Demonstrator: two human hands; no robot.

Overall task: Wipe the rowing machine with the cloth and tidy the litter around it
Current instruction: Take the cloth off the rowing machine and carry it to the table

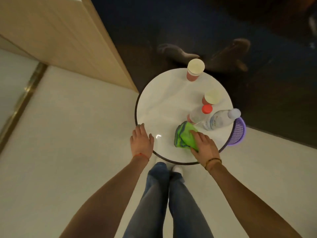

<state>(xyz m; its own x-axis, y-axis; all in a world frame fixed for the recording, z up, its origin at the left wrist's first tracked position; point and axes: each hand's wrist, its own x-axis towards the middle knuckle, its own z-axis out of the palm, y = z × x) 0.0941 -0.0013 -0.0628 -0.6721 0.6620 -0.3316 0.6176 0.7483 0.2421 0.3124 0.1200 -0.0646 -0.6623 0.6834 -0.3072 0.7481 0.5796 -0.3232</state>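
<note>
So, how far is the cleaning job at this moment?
Nothing looks finished yet. In hand: the right hand grips the green cloth on the round table, and the left hand rests on its rim. Left: two paper cups and two bottles stand there uncollected beside the purple basket. No rowing machine is in view.

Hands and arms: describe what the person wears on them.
Both forearms are bare, no sleeves and no gloves. The left hand has a thin red string around its wrist. The right hand has a narrow band, dark with a gold tone, around its wrist.
</note>
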